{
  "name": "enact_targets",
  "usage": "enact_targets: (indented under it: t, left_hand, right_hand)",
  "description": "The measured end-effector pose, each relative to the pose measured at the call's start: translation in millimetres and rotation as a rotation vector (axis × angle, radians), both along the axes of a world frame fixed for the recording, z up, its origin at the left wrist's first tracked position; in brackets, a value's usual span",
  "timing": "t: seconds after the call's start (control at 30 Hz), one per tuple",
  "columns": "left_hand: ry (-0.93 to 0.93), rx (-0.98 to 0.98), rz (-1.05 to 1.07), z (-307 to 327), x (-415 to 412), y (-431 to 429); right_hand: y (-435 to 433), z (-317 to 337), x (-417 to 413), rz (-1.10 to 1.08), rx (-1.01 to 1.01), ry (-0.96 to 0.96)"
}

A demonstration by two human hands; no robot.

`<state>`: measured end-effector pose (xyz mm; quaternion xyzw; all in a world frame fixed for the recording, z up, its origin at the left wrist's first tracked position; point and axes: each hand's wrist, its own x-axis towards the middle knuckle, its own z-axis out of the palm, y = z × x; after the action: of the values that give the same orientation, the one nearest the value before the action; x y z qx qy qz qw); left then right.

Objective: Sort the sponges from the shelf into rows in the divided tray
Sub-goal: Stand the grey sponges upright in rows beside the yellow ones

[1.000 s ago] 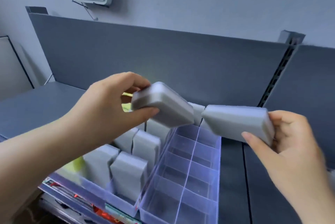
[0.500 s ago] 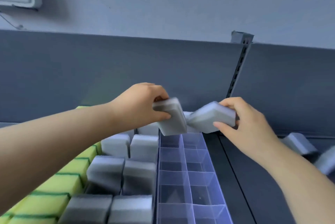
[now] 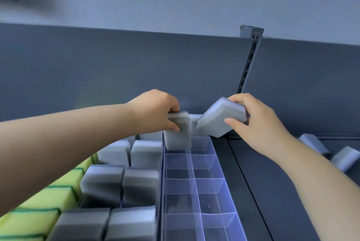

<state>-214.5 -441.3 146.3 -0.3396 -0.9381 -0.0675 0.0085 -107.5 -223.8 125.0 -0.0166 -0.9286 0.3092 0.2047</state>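
My left hand [image 3: 155,112] grips a grey sponge [image 3: 179,135] by its top and holds it upright in a far left cell of the clear divided tray [image 3: 222,170]. My right hand [image 3: 253,123] holds a second grey sponge [image 3: 218,120], tilted, in the air above the tray's far right end. Another grey sponge [image 3: 194,122] stands at the tray's far end between them. Left of the clear tray, rows of upright grey sponges [image 3: 140,184] and yellow-green sponges [image 3: 48,199] fill their cells.
Two loose grey sponges [image 3: 313,143] [image 3: 346,159] lie on the dark shelf [image 3: 272,182] to the right. The shelf's grey back panel [image 3: 116,65] and a slotted upright [image 3: 247,65] rise close behind the tray. Most near cells of the clear tray hold nothing.
My left hand has lowered its sponge upright into the far left cell. My right hand has brought its sponge a little nearer the tray's far end.
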Motion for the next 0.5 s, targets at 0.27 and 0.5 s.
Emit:
enact_targets:
  t: [0.27,0.5]
  left_hand:
    - [-0.014,-0.099,-0.024,-9.0,-3.2,5.4]
    - [-0.029,-0.157,-0.029,-13.8,-3.3,10.9]
  right_hand:
    - [-10.1,-4.5,-12.6,0.052,0.042,-0.059]
    - [-12.9,-9.3,-16.1,0.063,0.115,-0.074]
